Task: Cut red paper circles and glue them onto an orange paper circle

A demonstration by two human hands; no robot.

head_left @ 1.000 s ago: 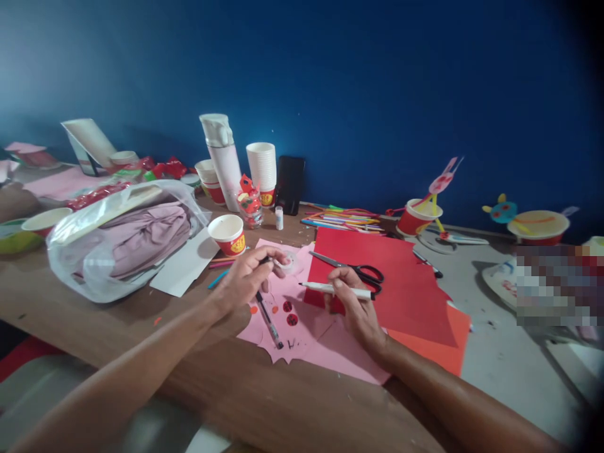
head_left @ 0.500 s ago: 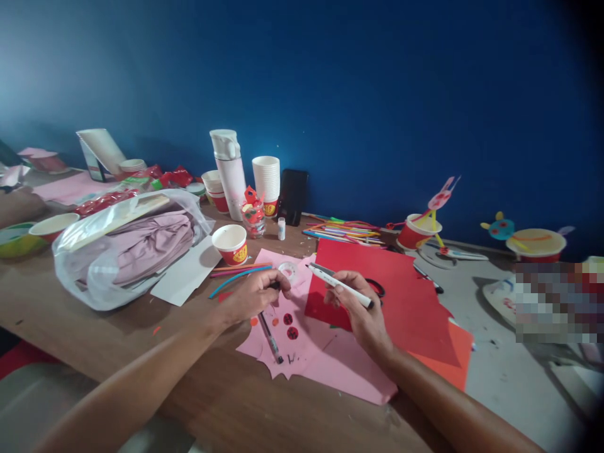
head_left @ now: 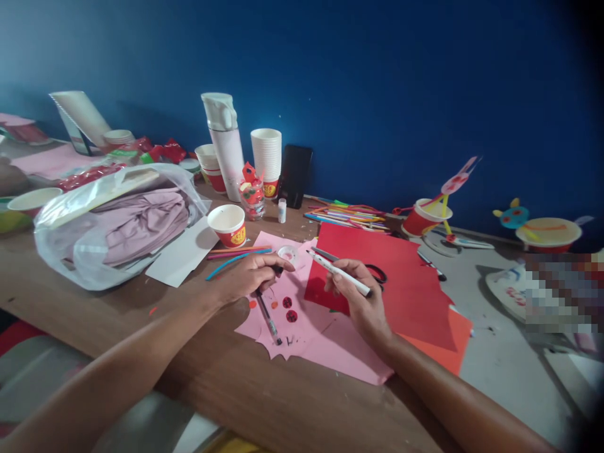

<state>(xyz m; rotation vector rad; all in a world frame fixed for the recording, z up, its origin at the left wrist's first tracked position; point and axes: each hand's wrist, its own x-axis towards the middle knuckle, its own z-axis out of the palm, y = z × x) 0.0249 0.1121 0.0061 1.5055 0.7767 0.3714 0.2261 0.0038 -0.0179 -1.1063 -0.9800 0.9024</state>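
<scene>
My right hand [head_left: 357, 301] holds a white marker [head_left: 337, 272] with its tip pointing up-left over a pink paper sheet [head_left: 311, 333]. My left hand [head_left: 248, 278] rests on that pink sheet with its fingers closed on a small dark piece, perhaps a cap. A dark pen [head_left: 268, 318] lies just below that hand, beside small red dotted circles [head_left: 289, 309]. A clear tape roll [head_left: 288, 254] sits just beyond the left fingers. Black-handled scissors [head_left: 375, 272] lie on a red paper sheet [head_left: 401, 283], partly hidden behind my right hand.
A red paper cup [head_left: 228, 225], a stack of cups [head_left: 265, 162], a white flask [head_left: 223, 142], a black phone [head_left: 294, 176] and coloured straws [head_left: 346, 216] stand behind. A plastic bag with cloth [head_left: 117, 223] fills the left. Cup crafts [head_left: 427, 217] sit at the right on the wooden table [head_left: 264, 402].
My left hand came down from the tape roll onto the pink sheet. My right hand turned the marker from level to tip-up. The camera shifted slightly.
</scene>
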